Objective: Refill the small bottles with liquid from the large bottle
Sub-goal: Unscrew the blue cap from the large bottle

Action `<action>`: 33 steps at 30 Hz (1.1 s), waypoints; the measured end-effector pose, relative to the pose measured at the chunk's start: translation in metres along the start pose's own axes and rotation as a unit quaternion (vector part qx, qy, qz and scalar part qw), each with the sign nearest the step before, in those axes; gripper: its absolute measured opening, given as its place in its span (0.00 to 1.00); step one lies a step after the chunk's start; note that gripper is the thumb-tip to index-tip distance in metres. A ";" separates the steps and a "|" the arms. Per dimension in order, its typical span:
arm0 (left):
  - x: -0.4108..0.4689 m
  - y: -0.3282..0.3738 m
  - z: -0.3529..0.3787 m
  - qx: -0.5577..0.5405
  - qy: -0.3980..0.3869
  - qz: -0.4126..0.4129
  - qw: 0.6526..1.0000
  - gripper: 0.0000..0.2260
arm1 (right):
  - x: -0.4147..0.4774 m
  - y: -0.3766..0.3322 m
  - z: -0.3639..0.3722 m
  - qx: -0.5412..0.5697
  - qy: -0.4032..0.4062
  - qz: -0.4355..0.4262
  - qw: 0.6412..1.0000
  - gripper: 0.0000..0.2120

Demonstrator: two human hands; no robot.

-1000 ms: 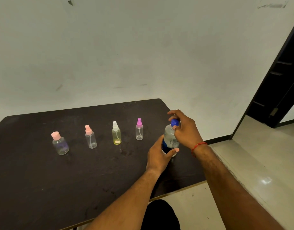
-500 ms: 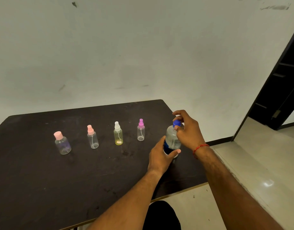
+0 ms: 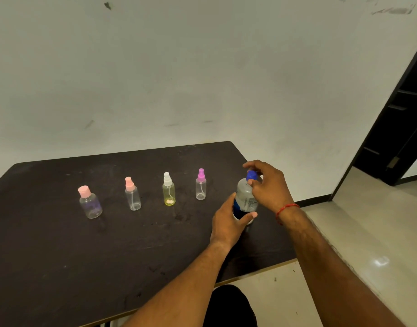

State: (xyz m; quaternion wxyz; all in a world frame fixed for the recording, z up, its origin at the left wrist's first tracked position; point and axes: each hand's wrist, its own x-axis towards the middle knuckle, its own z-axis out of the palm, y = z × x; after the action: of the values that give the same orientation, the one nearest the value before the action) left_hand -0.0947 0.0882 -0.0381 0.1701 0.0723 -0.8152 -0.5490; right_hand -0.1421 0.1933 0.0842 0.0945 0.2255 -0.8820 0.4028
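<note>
The large clear bottle (image 3: 244, 197) with a blue label stands upright near the table's right edge. My left hand (image 3: 228, 223) grips its lower body. My right hand (image 3: 268, 185) pinches its blue cap (image 3: 251, 175) from above. Several small clear bottles stand in a row to the left: one with a flat pink cap (image 3: 89, 201), a pink-topped sprayer (image 3: 132, 194), a yellowish sprayer with a white top (image 3: 168, 190) and a purple-topped sprayer (image 3: 200, 185). All of them are capped.
The dark table (image 3: 61, 256) ends just right of the large bottle and at the near edge by my lap. A white wall stands behind it. To the right are a pale tiled floor (image 3: 367, 232) and a dark doorway (image 3: 403, 126).
My right hand's fingers have shifted around the blue cap while the left hand keeps holding the bottle in place. The view has drifted slightly; the small bottles have not moved.
</note>
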 end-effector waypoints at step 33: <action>-0.001 -0.001 -0.001 -0.007 0.006 0.034 0.999 0.29 | -0.059 0.045 0.001 0.209 0.110 0.132 0.963 0.12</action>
State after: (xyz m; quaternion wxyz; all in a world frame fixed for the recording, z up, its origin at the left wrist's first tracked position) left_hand -0.0938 0.0868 -0.0386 0.1945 0.0464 -0.8120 -0.5484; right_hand -0.1118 0.2374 0.0335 0.0879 0.0758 -0.7845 0.6092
